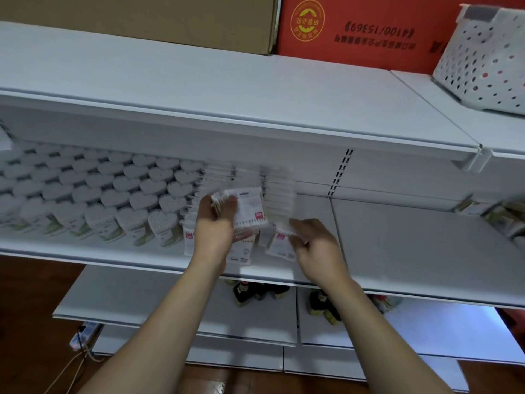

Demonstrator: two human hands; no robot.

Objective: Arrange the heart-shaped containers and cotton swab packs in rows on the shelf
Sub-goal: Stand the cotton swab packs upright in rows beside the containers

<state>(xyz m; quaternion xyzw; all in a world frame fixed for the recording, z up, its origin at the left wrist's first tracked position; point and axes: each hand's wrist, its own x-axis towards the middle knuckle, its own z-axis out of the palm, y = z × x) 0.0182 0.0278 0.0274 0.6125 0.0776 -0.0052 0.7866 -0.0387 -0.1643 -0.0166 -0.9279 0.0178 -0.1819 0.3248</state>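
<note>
White swab pack [250,207] gripped in left hand [213,226] fingers [224,204], shelf [397,251] beneath

Bare shelf [397,245] rt of swab packs [279,191]; heart containers [119,191] blocking left.

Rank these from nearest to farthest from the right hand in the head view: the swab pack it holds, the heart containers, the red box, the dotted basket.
1. Swab pack, in the right hand's grip.
2. Heart containers, left on the same shelf.
3. Dotted basket and red box, both on top: too close to call.
</note>
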